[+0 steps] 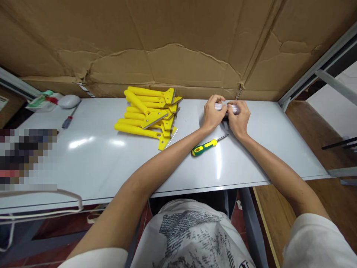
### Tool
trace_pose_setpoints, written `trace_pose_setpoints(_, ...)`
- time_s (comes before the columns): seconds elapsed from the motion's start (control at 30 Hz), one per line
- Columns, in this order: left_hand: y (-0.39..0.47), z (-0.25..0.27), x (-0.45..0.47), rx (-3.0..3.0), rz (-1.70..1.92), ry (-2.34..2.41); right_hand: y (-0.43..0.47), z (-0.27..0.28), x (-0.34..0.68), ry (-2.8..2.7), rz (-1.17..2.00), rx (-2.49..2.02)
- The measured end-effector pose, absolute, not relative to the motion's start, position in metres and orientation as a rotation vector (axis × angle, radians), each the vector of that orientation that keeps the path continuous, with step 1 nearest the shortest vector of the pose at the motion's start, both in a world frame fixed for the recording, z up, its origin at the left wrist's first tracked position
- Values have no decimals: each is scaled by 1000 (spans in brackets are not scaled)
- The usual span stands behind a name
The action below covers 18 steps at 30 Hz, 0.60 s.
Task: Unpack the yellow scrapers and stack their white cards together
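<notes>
Near the back right of the table, my left hand (213, 114) and my right hand (240, 118) meet with bent fingers. Between them they grip a small white ridged bundle (235, 108) from its two ends. My fingers cover part of it, and its exact kind does not show. Just in front of my hands lies a green and yellow screwdriver (204, 148), its metal tip pointing toward my right wrist. To the left of my left forearm is a heap of several yellow scrapers (136, 129), with handles to the left and metal-edged heads to the right.
A tall cardboard sheet (189, 70) stands along the back of the white table (97, 163). At the far left are a white computer mouse (69, 101), a small screwdriver (67, 122) and a clear plastic tray (41, 106). Metal frame posts (320, 61) rise at the right.
</notes>
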<state>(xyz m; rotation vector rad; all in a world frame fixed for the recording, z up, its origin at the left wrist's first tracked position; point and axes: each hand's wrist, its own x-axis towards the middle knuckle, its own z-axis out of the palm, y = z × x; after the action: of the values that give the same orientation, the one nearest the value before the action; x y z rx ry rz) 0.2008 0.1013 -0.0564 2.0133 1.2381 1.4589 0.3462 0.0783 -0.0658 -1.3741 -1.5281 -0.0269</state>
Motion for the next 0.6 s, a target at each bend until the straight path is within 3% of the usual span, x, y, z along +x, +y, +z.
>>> trace_pose_setpoints(0.37, 111, -61, 205, 2028, 1408, 1274, 93, -73, 360, -1621, -103, -1410)
trace_pose_setpoints(0.6, 114, -69, 201, 2201, 1437, 1092, 93, -62, 369, -1665, 87, -1449)
